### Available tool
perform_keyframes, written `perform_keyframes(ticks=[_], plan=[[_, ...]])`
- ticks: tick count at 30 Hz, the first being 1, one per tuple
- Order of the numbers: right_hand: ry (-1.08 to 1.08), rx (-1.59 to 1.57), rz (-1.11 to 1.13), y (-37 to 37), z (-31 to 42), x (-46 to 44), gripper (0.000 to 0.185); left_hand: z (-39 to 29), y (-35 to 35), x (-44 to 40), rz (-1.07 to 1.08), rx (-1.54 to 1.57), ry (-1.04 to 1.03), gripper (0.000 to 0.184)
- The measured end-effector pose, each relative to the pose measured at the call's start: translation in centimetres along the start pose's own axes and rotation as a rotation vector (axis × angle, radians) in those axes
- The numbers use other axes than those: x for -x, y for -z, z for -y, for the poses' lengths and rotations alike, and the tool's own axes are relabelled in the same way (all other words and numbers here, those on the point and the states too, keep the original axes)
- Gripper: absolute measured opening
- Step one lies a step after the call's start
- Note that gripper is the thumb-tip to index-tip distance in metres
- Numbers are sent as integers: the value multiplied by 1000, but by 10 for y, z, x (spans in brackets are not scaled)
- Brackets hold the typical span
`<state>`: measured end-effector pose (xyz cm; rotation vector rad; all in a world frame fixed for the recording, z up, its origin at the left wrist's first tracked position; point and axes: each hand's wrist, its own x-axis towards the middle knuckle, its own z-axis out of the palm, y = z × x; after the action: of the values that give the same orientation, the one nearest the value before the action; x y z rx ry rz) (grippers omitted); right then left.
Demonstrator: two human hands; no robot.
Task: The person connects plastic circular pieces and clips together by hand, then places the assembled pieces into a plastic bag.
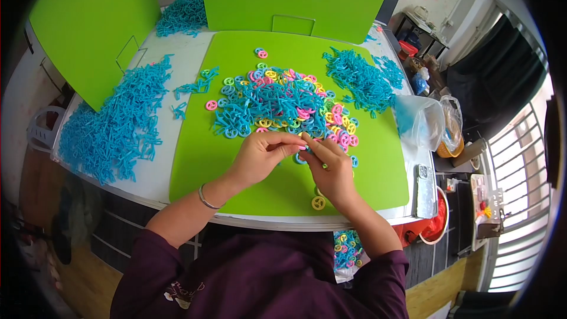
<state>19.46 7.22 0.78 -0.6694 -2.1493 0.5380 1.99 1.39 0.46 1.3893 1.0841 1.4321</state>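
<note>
Fingers [289, 139] around small pink piece [302, 147]; round spoked plastic rings [345, 139] beyond.

Daylight appears to enter at right through a tall white-barred window [515, 150], washed out nearly to white, while the flat lime-green board [198, 183] on the white rectangular table [158, 176] is bright and fairly evenly lit. The dark green hanging curtain [481, 85] and dark purple short-sleeved shirt [260, 277] lose fold detail, the dark tiled floor [112, 224] is dim, and a pale sheen marks the translucent plastic bag [420, 119]. Strong fisheye: corners black, straight edges bowed, periphery soft; centre clearer, though the small pink plastic piece [302, 147] is indistinct.
</note>
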Motion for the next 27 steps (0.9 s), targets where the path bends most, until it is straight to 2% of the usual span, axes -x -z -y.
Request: perform_keyframes(ticks=[1,4,7,8,10,12,13,15,17,18,21,23,25,27], plan=[[-76,-56,34,3,-1,-1,34,1,-1,-1,32,73,-12,26],[-181,-191,70,17,2,-5,27,-11,-11,-1,-65,374,2,37],[-64,-176,80,49,5,-6,24,-4,18,-8,-98,17,4,47],[5,-138,93,67,13,-5,22,-8,29,-6,-81,-392,23,52],[-101,-213,417,110,18,9,22,-7,33,-4,20,-673,41,52],[-33,-162,703,146,17,28,26,-4,29,0,64,-845,57,50],[20,-134,848,160,20,33,34,-3,24,3,58,-883,64,48],[52,-74,926,173,19,51,41,3,18,7,44,-956,33,44],[-59,-57,926,174,19,57,44,20,14,8,29,-1024,-33,41],[-113,-50,921,174,18,59,45,19,13,7,43,-939,14,39],[-284,-73,684,148,15,52,47,8,17,2,97,-628,185,33],[64,160,316,105,20,34,49,-12,21,0,151,-327,351,29],[283,290,208,66,18,16,48,-8,22,-1,154,-217,332,26],[394,319,196,34,13,6,47,-3,21,0,156,-91,309,24]])
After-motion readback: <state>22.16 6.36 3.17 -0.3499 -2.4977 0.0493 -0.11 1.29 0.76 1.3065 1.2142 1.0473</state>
